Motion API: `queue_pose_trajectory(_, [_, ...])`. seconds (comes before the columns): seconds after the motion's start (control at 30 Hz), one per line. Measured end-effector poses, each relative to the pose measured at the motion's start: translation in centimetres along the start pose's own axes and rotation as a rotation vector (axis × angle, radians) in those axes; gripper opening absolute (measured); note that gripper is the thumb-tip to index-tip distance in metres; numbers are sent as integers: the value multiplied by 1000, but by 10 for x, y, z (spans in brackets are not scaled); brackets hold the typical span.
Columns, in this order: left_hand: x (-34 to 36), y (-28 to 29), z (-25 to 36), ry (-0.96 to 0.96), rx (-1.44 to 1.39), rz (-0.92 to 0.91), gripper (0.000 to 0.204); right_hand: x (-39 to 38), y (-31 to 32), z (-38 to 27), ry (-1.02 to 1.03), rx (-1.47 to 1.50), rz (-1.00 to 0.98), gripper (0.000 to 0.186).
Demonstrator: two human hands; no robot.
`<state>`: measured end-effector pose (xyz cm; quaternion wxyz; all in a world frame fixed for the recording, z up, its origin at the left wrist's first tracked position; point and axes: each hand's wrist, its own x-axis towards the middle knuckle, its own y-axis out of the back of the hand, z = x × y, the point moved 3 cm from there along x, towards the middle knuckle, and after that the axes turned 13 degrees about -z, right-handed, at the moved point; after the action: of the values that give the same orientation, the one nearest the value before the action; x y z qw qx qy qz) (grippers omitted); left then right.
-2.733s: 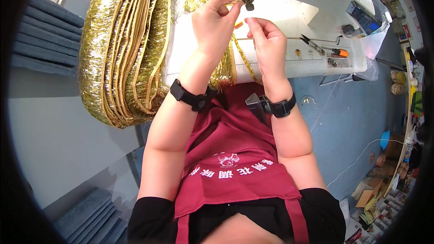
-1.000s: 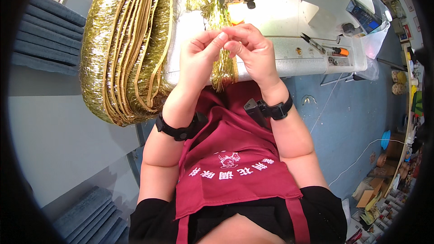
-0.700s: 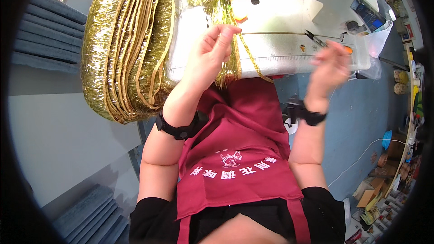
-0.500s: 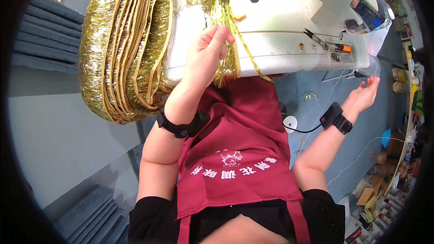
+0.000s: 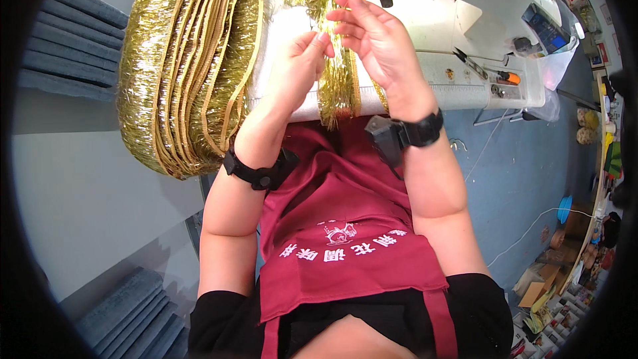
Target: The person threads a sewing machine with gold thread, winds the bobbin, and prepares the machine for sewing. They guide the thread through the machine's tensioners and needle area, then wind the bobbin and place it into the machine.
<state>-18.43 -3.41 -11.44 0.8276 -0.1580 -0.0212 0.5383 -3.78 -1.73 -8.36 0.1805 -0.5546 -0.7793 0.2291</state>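
A strip of gold tinsel fringe [image 5: 335, 96] hangs over the front edge of the sewing machine bed, below the machine head. My left hand [image 5: 298, 70] is closed in a pinch at the left side of this strip, thumb against the fingers. Just to its right is my right hand [image 5: 382, 43], its fingers apart and lightly curved, fingertips beside the upper strip. Nothing shows in that right hand. Left of both hands stands a thick folded bundle of the same gold fringe [image 5: 179, 73], its woven edges stacked in layers. The sewing machine [image 5: 478, 10] is white.
Thread snips [image 5: 470, 64] and an orange-handled tool [image 5: 508, 78] lie at the bed's right end. A small dark control panel [image 5: 545, 28] sits on the machine. Grey-blue folded cloth [image 5: 73, 46] is at far left. Shelves with mixed goods [image 5: 578, 272] line the right side.
My right hand has swung in from the far right to the tinsel strip beside my left hand. My left hand stays pinched at nearly the same place.
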Motion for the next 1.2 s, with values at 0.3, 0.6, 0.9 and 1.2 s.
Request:
queue_pose_trajectory(0.3, [21,6,10,-11,262,0,31,29,8,23,191,103,202,26])
queue_pose_trajectory(0.6, [27,-14,3,-8,359,11,31,21,15,19,274,-121,433,25])
queue_pose_trajectory(0.9, [21,-9,4,-27,348,32,33,26,8,21,211,-20,339,24])
queue_pose_trajectory(1.2, [26,-12,6,-28,396,21,31,24,8,22,290,-106,505,22])
